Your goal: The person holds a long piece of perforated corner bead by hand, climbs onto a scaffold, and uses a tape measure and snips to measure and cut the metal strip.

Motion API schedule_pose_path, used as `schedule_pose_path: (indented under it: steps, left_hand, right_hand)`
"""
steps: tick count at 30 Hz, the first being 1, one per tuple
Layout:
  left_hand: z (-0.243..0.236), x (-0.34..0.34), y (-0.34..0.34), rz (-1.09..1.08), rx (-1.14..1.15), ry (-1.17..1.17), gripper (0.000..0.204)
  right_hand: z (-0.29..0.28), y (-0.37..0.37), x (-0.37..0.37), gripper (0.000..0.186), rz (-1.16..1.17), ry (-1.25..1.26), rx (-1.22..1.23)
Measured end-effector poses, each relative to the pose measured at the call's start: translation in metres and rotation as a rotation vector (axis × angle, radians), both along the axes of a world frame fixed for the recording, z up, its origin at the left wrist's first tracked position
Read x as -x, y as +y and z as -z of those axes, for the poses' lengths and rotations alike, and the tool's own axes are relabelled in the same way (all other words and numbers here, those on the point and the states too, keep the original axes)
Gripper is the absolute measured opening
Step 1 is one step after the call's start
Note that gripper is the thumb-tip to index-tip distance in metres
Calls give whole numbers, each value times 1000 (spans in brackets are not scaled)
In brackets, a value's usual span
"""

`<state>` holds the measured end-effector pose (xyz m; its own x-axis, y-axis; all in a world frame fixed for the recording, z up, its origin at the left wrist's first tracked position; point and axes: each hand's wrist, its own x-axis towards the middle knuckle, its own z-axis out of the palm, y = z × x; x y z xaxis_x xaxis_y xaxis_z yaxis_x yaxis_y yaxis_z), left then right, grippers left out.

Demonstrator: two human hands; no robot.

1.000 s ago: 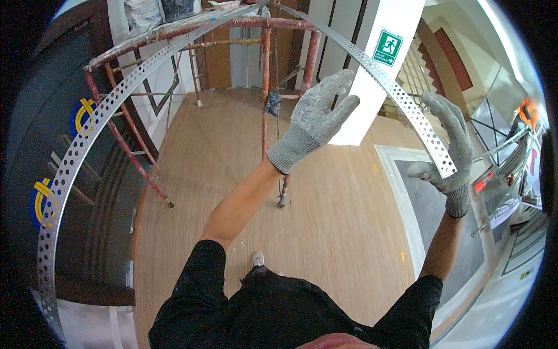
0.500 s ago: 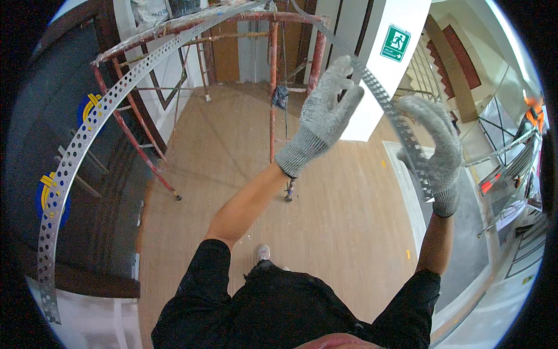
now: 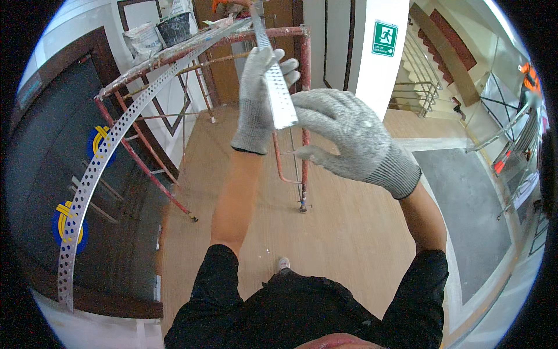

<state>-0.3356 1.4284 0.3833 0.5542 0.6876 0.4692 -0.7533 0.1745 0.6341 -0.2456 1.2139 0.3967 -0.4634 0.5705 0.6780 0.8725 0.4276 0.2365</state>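
Note:
A perforated metal strip point(image 3: 280, 99) points toward me, its near end in front of my left palm. My left hand point(image 3: 251, 107), in a grey knit glove, is closed around it, with several fingertips showing past its right edge. My right hand point(image 3: 354, 134), gloved alike, is open beside the strip's end, fingers stretched left and thumb apart. Its fingertips are at the strip's edge; whether they touch it I cannot tell. A long perforated strip point(image 3: 110, 142) curves from the scaffold top down to the lower left. Whether both strips join near the top is unclear.
A red, paint-spattered scaffold frame point(image 3: 306, 116) stands ahead, bearing a black bucket point(image 3: 174, 29) and a white bag point(image 3: 142, 42). A dark door point(image 3: 40, 174) is at left. A white column point(image 3: 378, 75) carries a green sign point(image 3: 385, 38). Stairs point(image 3: 415, 70) and a person in orange point(image 3: 529, 78) are at right.
The near strip's end has swung left and up from beside my right hand to my left palm. My left hand moved left; my right hand moved left and turned its fingers leftward.

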Motion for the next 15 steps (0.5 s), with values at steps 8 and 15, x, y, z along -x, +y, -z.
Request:
schedule_pose_path:
  steps: [8, 15]
  left_hand:
    - [-27, 51, 74, 293, 222, -187, 41]
    - [-22, 74, 96, 316, 194, -145, 36]
  right_hand:
    - [22, 2, 6, 58, -34, -36, 100]
    - [46, -11, 2, 52, -18, 25, 211]
